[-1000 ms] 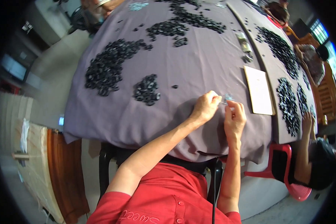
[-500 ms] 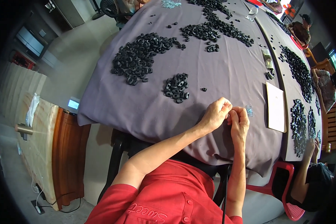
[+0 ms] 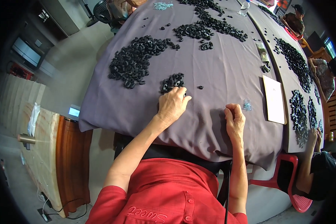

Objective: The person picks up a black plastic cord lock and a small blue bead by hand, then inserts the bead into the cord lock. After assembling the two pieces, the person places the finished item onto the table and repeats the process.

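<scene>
My left hand is over the near edge of a small pile of black ridged ring-shaped parts. Its thumb stands apart from the bent fingers, a black part showing in the gap; the fingertips are partly hidden. To the right, my right hand is raised above the cloth, thumb and fingers pinched together. Whatever it may hold is too small to make out. Beside that hand lies a little heap of thin, shiny bluish pieces. One loose black ring part sits between the two hands, nearer the left.
Grey cloth covers the table. A bigger heap of black parts lies at left, others farther off. At right are a white board and a flat packet. Another person's hands work beside black parts at far right.
My left hand has parted from my right and moved left to the small pile of black parts. My right hand stays nearly where it was, fingers pinched.
</scene>
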{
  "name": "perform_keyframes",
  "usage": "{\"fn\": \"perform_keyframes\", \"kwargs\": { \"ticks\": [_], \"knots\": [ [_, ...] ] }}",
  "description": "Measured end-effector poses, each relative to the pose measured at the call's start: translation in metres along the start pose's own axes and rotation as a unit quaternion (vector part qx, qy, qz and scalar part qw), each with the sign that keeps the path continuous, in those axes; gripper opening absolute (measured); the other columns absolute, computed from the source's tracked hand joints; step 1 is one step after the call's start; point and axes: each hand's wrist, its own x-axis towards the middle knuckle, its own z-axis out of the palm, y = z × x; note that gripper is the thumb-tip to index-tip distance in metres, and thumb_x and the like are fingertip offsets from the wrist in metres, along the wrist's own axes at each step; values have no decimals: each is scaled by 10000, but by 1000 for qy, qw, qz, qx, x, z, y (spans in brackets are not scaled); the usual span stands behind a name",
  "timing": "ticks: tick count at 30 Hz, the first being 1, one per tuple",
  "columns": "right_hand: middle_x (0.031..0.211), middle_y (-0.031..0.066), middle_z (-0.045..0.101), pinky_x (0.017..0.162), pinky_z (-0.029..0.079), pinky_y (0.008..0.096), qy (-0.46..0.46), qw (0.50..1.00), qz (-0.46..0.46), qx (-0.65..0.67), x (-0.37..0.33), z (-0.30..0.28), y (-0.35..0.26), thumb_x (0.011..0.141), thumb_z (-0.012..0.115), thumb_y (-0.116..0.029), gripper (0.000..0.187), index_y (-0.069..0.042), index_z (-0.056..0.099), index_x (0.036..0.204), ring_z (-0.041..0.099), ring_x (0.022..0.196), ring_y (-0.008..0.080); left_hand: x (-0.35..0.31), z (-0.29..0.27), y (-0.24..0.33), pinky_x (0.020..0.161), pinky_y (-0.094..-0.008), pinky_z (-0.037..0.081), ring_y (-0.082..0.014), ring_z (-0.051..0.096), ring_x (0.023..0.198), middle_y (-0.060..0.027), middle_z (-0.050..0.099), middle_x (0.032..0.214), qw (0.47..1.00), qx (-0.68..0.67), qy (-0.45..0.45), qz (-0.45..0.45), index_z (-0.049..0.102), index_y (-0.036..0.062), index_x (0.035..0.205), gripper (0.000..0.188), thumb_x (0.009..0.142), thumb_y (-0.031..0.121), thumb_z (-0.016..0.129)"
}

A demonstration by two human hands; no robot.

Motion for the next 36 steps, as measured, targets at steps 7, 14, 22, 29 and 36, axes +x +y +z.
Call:
{"fn": "perform_keyframes", "kwargs": {
  "ticks": [7, 14, 22, 29, 36],
  "knots": [
    [769, 117, 606, 661, 470, 281, -9, 1000, -17, -9, 1, 2, -3, 829, 584, -15, 84, 1, 570, 910, 595, 697, 184, -7, 6, -1, 572, -365, 502, -275, 614, 670, -87, 555, 803, 998, -1, 40, 45, 567, 84, 926, 108, 836, 126, 609],
    [766, 122, 600, 651, 469, 282, 2, 999, -39, -12, 1, -4, -2, 819, 595, -22, 85, -2, 580, 901, 589, 682, 192, -7, 6, 28, 590, -318, 458, -218, 562, 648, -77, 553, 793, 979, -196, 51, 40, 535, 49, 952, 124, 847, 70, 599],
    [796, 136, 598, 657, 482, 320, 14, 998, -68, 6, 1, -2, 0, 782, 610, -5, 109, -9, 583, 888, 609, 714, 265, -10, 31, 65, 605, -411, 493, -317, 609, 718, -111, 534, 818, 985, -126, -41, 113, 533, 90, 909, 110, 823, 90, 601],
    [762, 106, 607, 645, 472, 275, 14, 996, -86, 0, 2, -4, 0, 798, 618, -14, 100, -5, 587, 894, 596, 694, 185, -9, 38, 60, 652, -409, 499, -333, 616, 768, -143, 587, 888, 989, -95, -61, 97, 492, 70, 1040, 259, 816, 112, 615],
    [768, 72, 619, 650, 473, 251, 11, 996, -84, 22, 0, 1, 1, 816, 615, -7, 79, 1, 601, 894, 586, 677, 133, -10, 35, 61, 621, -360, 466, -276, 593, 685, -113, 580, 807, 989, -129, -25, 62, 593, 13, 846, 124, 777, 91, 661]
  ]
}}
